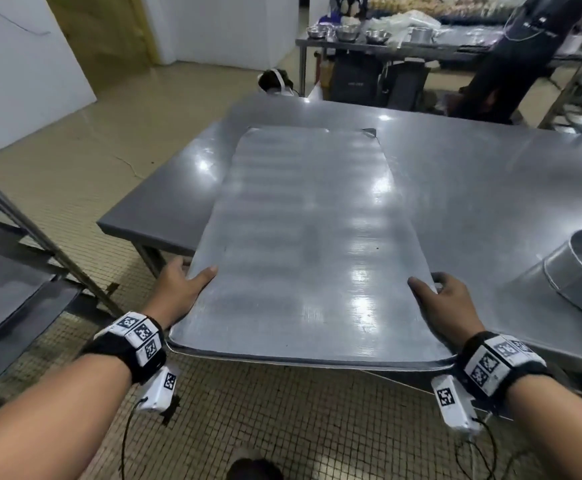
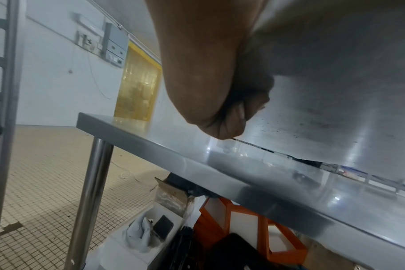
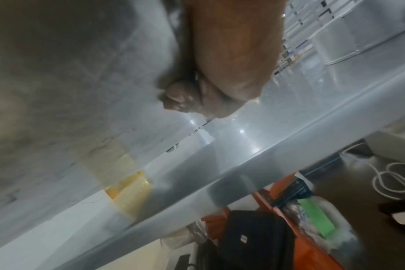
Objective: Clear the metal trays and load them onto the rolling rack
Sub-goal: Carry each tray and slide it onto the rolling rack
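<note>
A large flat metal tray (image 1: 303, 237) with nothing on it hangs half off the near edge of the steel table (image 1: 490, 188), its near end raised over the floor. My left hand (image 1: 182, 285) grips its left rim, thumb on top and fingers underneath. My right hand (image 1: 438, 299) grips the right rim the same way. From below, the left wrist view shows the tray underside (image 2: 335, 91) with my left hand (image 2: 220, 109) curled under it. The right wrist view shows the tray underside (image 3: 69, 91) and my right hand (image 3: 208, 91). The rolling rack (image 1: 15, 271) stands at my left.
A round metal pan (image 1: 580, 268) lies tilted on the table at the right. A far table (image 1: 386, 50) holds metal bowls. Bags and orange boxes (image 2: 243, 219) sit under the steel table. Tiled floor (image 1: 282, 427) lies below me. A person's head shows behind the table's far corner.
</note>
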`<state>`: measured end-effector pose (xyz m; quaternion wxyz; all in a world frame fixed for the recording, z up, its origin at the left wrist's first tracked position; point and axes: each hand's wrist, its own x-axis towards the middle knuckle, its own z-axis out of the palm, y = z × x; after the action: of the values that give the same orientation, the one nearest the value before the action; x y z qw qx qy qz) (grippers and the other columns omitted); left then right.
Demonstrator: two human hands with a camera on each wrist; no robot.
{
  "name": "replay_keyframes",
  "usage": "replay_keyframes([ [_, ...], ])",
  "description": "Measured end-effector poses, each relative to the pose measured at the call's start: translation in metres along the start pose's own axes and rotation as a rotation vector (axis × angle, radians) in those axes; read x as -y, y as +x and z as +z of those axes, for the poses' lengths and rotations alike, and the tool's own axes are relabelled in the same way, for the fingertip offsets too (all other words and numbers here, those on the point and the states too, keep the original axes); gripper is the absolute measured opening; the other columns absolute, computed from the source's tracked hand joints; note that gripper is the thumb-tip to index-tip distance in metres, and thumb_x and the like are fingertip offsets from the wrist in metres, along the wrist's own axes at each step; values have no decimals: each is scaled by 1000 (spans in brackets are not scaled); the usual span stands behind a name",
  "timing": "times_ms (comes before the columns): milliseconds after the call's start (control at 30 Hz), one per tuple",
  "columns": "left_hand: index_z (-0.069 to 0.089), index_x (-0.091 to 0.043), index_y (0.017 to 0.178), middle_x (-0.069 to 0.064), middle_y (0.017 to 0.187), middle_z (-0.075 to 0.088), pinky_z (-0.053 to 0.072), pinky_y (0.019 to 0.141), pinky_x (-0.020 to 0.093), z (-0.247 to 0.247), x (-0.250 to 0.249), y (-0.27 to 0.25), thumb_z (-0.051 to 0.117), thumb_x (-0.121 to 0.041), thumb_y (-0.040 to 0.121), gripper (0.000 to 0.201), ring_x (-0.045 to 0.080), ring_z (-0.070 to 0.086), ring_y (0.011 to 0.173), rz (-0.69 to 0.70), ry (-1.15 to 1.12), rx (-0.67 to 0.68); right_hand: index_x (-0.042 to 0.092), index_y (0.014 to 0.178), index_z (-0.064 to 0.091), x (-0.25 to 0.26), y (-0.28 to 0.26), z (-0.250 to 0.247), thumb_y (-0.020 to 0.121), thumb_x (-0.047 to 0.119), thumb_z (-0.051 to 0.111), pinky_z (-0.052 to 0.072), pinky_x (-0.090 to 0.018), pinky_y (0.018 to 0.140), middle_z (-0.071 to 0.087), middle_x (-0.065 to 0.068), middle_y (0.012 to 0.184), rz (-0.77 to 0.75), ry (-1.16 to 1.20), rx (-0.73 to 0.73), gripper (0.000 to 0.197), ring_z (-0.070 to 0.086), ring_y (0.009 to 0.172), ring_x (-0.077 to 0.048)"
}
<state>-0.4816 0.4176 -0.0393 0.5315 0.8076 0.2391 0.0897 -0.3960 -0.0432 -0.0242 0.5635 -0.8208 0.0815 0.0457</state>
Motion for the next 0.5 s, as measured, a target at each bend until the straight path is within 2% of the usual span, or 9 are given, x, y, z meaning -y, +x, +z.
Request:
replay_keyframes([
  [67, 59, -10, 108, 3, 95, 74, 58, 69, 35, -16, -9, 7, 82, -43, 79, 49, 22, 73, 85, 22, -24, -46, 10, 107, 64, 25, 10, 14, 90, 35, 71, 48, -27, 53, 73, -8, 83, -25, 9, 17, 32, 63, 59, -16],
  [133, 59, -7, 111, 0, 94, 71, 51, 60, 23, -33, -19, 15, 78, -34, 85, 42, 12, 70, 81, 46, -9, -109, 8, 102, 63, 52, 24, 29, 91, 31, 70, 48, -27, 53, 70, -9, 77, -65, 47, 33, 27, 61, 58, -16],
  [167, 59, -6, 113, -1, 95, 70, 49, 58, 21, -43, -24, 21, 77, -33, 86, 42, 9, 68, 80, 60, -3, -135, 9, 100, 63, 63, 32, 37, 91, 32, 71, 51, -27, 58, 69, -6, 77, -110, 51, 33, 26, 62, 62, -15],
  [267, 59, -7, 112, -7, 90, 67, 46, 58, 20, -74, -36, 36, 77, -33, 86, 41, 4, 64, 77, 91, 10, -214, 19, 96, 64, 99, 50, 62, 90, 33, 72, 54, -38, 89, 62, 6, 87, -174, 45, 44, 18, 64, 91, -17],
  [300, 59, -8, 112, -8, 89, 67, 46, 58, 21, -85, -38, 40, 77, -35, 86, 42, 4, 65, 78, 98, 15, -231, 19, 99, 64, 112, 53, 70, 88, 36, 74, 52, -41, 96, 61, 6, 90, -199, 52, 55, 23, 63, 98, -20],
  [333, 59, -9, 111, -8, 89, 68, 49, 61, 24, -96, -41, 43, 79, -40, 83, 46, 8, 67, 80, 110, -2, -246, 18, 105, 64, 122, 58, 78, 83, 45, 78, 52, -45, 99, 61, 5, 93, -212, 56, 70, 38, 64, 102, -22],
  [400, 60, -11, 111, -1, 96, 74, 59, 73, 37, -119, -44, 47, 82, -56, 71, 64, 18, 73, 88, 118, -65, -280, 25, 103, 65, 139, 68, 92, 67, 66, 80, 53, -54, 97, 69, -3, 91, -237, 65, 89, 57, 69, 100, -30],
  [467, 60, -12, 111, 2, 101, 77, 60, 83, 48, -142, -43, 47, 83, -67, 60, 79, 22, 75, 91, 119, -109, -305, 31, 95, 67, 151, 81, 107, 62, 74, 77, 56, -58, 90, 74, -18, 90, -276, 45, 140, 55, 72, 91, -38],
  [500, 60, -12, 112, 3, 102, 77, 60, 84, 50, -153, -42, 47, 84, -68, 58, 82, 23, 75, 91, 118, -120, -323, 30, 94, 68, 160, 84, 114, 68, 69, 77, 57, -54, 86, 73, -24, 92, -310, 34, 164, 48, 72, 87, -39],
])
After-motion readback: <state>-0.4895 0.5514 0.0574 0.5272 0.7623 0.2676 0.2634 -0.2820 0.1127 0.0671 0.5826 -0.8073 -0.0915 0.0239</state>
